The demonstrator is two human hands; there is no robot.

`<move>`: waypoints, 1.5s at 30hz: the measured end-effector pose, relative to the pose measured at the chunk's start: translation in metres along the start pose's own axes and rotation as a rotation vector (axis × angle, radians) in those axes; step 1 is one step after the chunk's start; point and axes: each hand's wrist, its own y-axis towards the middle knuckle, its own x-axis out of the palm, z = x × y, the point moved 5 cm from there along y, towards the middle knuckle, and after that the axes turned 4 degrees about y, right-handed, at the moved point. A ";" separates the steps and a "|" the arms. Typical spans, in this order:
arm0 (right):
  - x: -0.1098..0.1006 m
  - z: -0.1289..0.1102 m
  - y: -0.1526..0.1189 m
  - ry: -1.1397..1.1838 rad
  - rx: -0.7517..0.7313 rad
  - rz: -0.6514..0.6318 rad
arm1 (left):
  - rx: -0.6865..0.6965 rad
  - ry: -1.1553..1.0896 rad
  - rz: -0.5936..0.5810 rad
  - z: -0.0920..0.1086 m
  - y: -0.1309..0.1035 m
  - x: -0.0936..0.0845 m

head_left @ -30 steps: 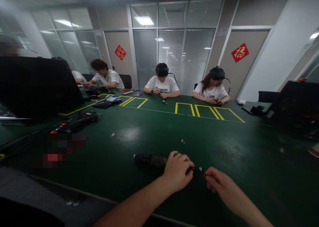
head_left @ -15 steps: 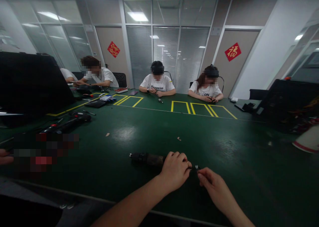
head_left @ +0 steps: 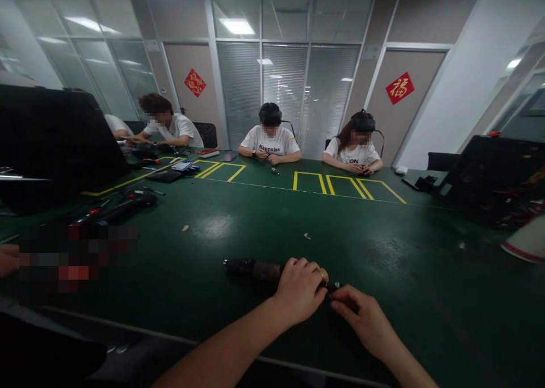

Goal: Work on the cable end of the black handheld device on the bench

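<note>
A dark, tube-shaped tool that looks like an inline electric screwdriver [head_left: 266, 271] lies across the green table in front of me, its shiny metal tip pointing left. My left hand [head_left: 302, 289] is closed over its rear end, hiding that part. Just right of that hand, a small black plug-like piece [head_left: 334, 286] with a light mark sticks out at the rear of the tool. My right hand [head_left: 355, 306] pinches at this piece with thumb and forefinger, close beside the left fingers. Whether the piece is joined to the tool is hidden.
Another black screwdriver-like tool with a red button [head_left: 128, 203] lies on the left, near a partly visible person's hand [head_left: 8, 260]. Black screens stand at both sides. Small scraps [head_left: 307, 236] dot the green table [head_left: 255, 218]. Several people sit across it, behind yellow taped outlines.
My right hand has moved slightly left, bringing the small black piece up against the tool's rear by my left hand. My left hand stays on the tool.
</note>
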 end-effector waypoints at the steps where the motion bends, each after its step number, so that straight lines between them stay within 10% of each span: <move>1: 0.000 -0.001 0.000 -0.013 -0.003 0.001 | 0.005 -0.004 0.003 0.000 0.000 0.000; 45: -0.002 0.028 0.008 -0.097 -0.109 0.042 | 0.008 -0.050 0.019 0.001 -0.007 0.004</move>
